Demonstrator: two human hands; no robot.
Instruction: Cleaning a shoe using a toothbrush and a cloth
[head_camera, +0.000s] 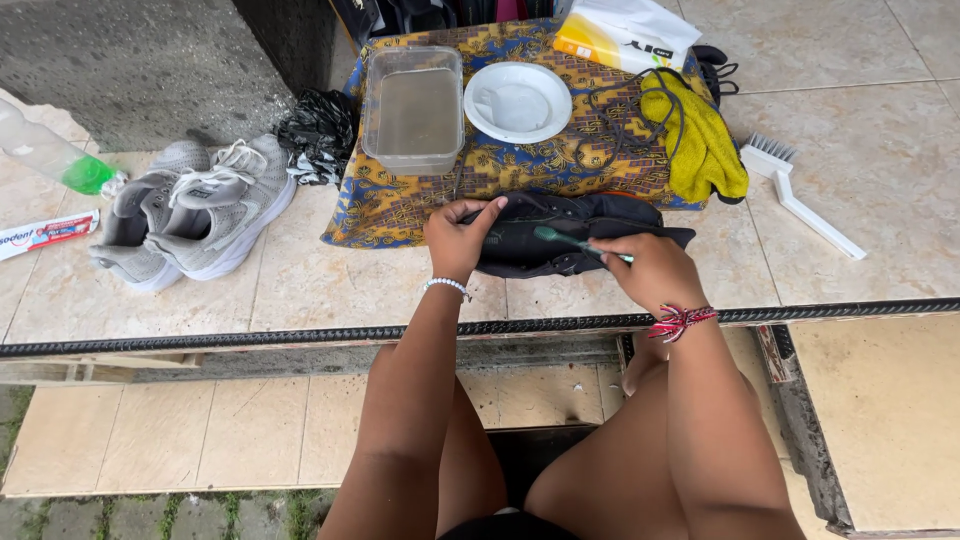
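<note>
A black shoe (560, 235) lies on its side at the near edge of a patterned blue and yellow cloth (520, 165). My left hand (457, 238), with a beaded bracelet, grips the shoe's heel end. My right hand (655, 270), with a red woven bracelet, holds a green toothbrush (570, 240) whose bristle head rests on the shoe's side.
On the cloth stand a clear tub of murky water (415, 110), a white bowl (517, 100), a yellow rag (700, 145) and black laces (625, 110). A white scrub brush (800, 195) lies right; grey sneakers (195, 210), toothpaste tube (45, 233) and bottle (55, 155) lie left.
</note>
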